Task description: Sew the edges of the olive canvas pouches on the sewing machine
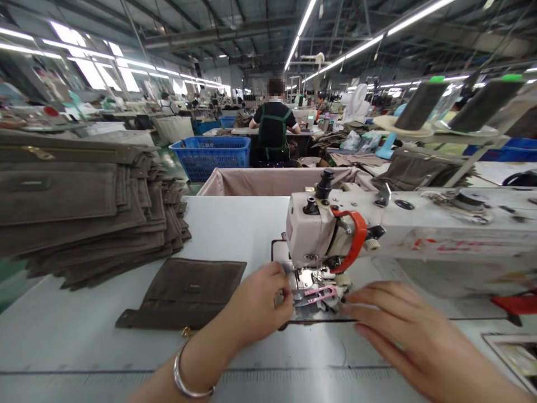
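Note:
My left hand (262,302) is at the left side of the sewing machine's metal plate (289,270), fingers curled together in a pinch. What they hold, if anything, I cannot make out. Beside its fingertips is a pair of pink-handled thread snips (321,293), below the needle area. On the other side, my right hand (403,324) has its fingers stretched out, the tips close to the machine's presser area. The white sewing machine (312,229) with an orange guard stands above both hands. A dark brown fabric piece (197,285) with a zip pull lies flat left of my left hand.
A tall stack of brown zipped fabric pieces (84,196) fills the table's left side. Behind the table are a pink cloth-lined bin (260,182) and a blue basket (212,152). Thread cones (419,106) stand at right. A person (274,126) sits farther back.

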Tool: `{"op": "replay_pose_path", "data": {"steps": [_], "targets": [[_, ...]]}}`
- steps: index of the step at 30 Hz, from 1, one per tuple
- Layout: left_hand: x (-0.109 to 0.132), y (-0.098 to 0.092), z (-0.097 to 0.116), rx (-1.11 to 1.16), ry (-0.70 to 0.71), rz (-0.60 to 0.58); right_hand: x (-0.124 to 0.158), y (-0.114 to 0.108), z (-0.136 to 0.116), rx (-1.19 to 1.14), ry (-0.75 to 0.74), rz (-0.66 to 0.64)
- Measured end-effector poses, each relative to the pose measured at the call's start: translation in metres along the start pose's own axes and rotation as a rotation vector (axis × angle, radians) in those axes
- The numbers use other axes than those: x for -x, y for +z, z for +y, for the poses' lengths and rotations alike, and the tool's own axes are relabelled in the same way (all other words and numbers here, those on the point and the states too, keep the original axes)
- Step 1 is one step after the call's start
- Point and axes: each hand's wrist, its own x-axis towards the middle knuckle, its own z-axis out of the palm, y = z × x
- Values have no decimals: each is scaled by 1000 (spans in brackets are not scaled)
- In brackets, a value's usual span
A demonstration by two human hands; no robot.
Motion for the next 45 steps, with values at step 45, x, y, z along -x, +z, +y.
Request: {"op": "replay_pose_path", "data": {"steps": [45], "targets": [[-8, 5, -17, -12, -95, 7, -27, 85, -2, -52, 229, -157]]}}
